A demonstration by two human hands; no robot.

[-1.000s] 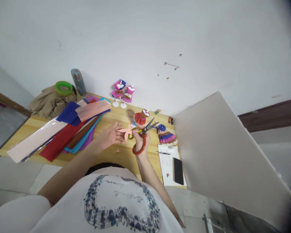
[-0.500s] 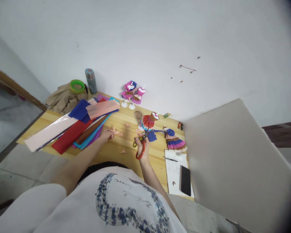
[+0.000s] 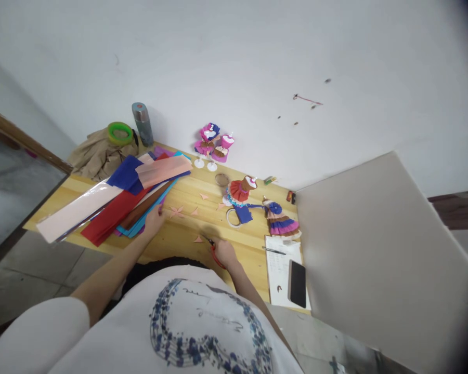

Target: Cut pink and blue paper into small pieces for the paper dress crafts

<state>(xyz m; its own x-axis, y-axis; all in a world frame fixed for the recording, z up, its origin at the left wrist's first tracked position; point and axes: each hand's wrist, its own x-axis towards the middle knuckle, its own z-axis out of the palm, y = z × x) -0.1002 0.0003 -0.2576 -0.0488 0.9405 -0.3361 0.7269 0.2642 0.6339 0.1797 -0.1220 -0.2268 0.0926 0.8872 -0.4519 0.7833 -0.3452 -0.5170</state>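
My right hand (image 3: 224,251) is closed round the red-handled scissors (image 3: 214,253), held low over the table near its front edge. The dark blades point left, close to a small peach paper scrap (image 3: 197,239). My left hand (image 3: 154,221) is at the edge of the coloured paper stack (image 3: 134,208), its fingers loosely apart with nothing visible in them. Just right of it lies a peach star-shaped paper cutout (image 3: 176,211), apart from the fingers. More peach scraps (image 3: 204,196) are scattered nearby. A roll of tape (image 3: 232,218) lies beside a blue paper piece (image 3: 244,213).
Small dress forms in paper dresses (image 3: 239,190) stand at the back, and a layered paper dress (image 3: 281,221) lies at the right. A phone (image 3: 297,283) and pen (image 3: 275,251) rest on a notepad (image 3: 275,272). A flask (image 3: 142,124) stands back left; a pale panel (image 3: 354,234) borders the right.
My left hand has let go of the star-shaped cutout and moved left. My right hand has come down and nearer with the scissors, whose blades now point left; the tape roll is uncovered.
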